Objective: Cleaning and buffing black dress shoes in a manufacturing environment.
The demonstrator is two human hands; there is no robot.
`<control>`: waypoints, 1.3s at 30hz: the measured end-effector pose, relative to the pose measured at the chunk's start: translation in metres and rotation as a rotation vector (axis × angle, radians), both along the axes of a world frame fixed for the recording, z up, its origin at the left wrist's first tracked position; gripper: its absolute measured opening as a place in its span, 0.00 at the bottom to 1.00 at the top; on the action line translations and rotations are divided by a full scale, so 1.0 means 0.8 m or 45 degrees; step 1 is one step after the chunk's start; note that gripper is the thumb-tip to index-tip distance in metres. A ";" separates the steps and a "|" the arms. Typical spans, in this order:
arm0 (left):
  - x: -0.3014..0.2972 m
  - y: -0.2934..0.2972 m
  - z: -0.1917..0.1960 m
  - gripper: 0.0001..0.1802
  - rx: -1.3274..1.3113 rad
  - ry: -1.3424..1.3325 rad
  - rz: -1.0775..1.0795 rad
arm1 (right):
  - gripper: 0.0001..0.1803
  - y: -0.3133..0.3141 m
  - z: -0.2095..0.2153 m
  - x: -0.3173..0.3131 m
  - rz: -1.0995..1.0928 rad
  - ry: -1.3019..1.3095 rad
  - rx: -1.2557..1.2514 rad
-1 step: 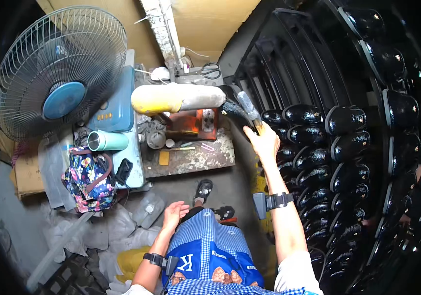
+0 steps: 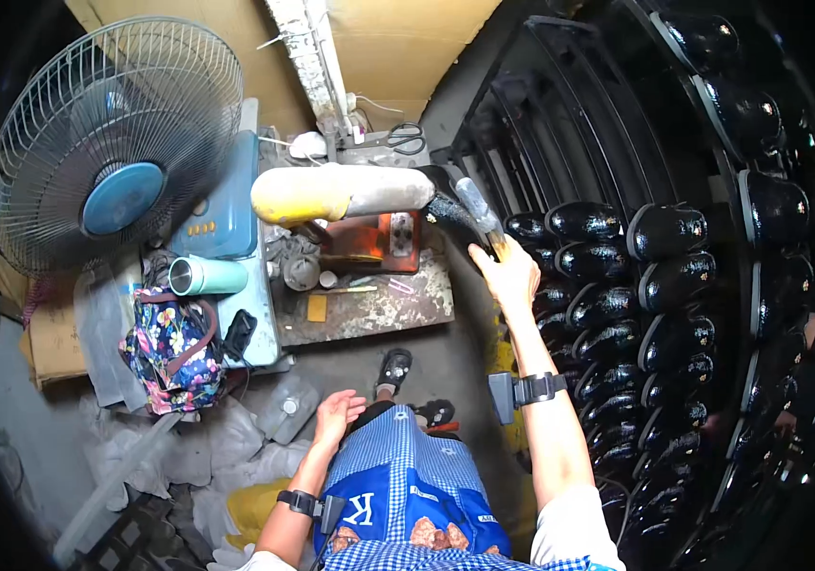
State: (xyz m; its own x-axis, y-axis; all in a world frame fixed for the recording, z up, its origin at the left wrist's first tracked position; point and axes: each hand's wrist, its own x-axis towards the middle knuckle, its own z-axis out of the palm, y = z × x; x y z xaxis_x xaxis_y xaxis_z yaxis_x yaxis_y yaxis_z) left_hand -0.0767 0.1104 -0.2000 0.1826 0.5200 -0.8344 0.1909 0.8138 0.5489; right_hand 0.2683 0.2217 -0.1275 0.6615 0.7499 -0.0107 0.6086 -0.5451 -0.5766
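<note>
Right hand (image 2: pixel 510 276): fingers closed round the lower end of a hammer (image 2: pixel 480 213), arm stretched forward; the hammer's head rests against a black shoe (image 2: pixel 446 202) mounted on the end of a horizontal padded arm (image 2: pixel 346 190), yellow at its left end and pale grey at the right. A black band with a small device sits on the right wrist.

Left hand (image 2: pixel 336 416): fingers loosely curled, holding nothing, resting on the left knee at the edge of a blue checked apron (image 2: pixel 398 485). A black wrist strap further up the forearm.

Bench (image 2: pixel 407 305): small worn metal top below the padded arm, the shoe just past its far right corner. On it an orange-red block (image 2: pixel 374 243), a small jar (image 2: pixel 301 273) and a yellow tag near the left edge.

Behind the bench, against brown cardboard: scissors (image 2: pixel 406 139) and a white cable.

Left of the bench: a blue case (image 2: pixel 227 205), a teal flask (image 2: pixel 206 276) lying on its side, a floral bag (image 2: pixel 169 347), and a large electric fan (image 2: pixel 112 143) with blue hub.

Right of the hand: a black rack (image 2: pixel 560 143) filled with rows of glossy black shoes (image 2: pixel 655 276), close beside the right forearm.

Floor: sandalled feet (image 2: pixel 396 366) ahead of the knees, crumpled clear plastic at lower left
</note>
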 end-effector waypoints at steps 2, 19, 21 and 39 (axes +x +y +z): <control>0.001 0.005 -0.001 0.16 0.011 -0.006 0.001 | 0.22 -0.006 0.001 0.002 0.015 -0.047 0.003; 0.075 0.047 -0.001 0.14 0.081 -0.051 -0.486 | 0.32 -0.526 0.223 -0.041 -0.810 0.813 1.414; 0.102 0.040 0.002 0.13 0.083 -0.080 -0.587 | 0.36 -0.599 0.244 -0.052 -0.895 0.567 1.804; 0.192 -0.048 0.022 0.11 0.131 -0.144 -1.034 | 0.18 -0.752 0.331 0.104 -1.620 0.230 1.287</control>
